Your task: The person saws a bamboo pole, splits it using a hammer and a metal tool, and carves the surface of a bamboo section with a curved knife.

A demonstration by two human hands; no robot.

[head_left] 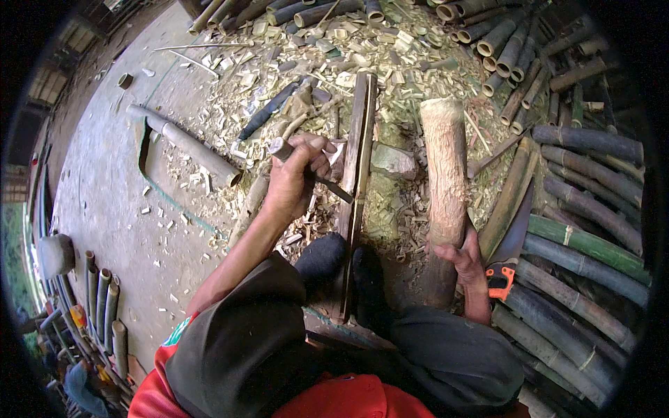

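My left hand [296,174] is closed around a chisel [337,190], its round wooden handle end poking out above the fist. The chisel's dark blade slants down to the right, its tip at a long dark bamboo pole [357,132]; whether it bites in is too small to tell. That pole runs away from me between my two dark-socked feet [322,259], with a pale lengthwise groove or split along it. My right hand [463,261] grips the lower, darker part of a thick wooden club [446,160]. The club's upper part is pale and roughly worn, and stands apart from the chisel.
Wood chips [397,52] litter the floor ahead. A handsaw with an orange handle [500,279] leans by stacked bamboo poles [578,240] on the right. A grey stone block [394,160] sits beyond my right foot. Another bamboo length [191,148] lies to the left.
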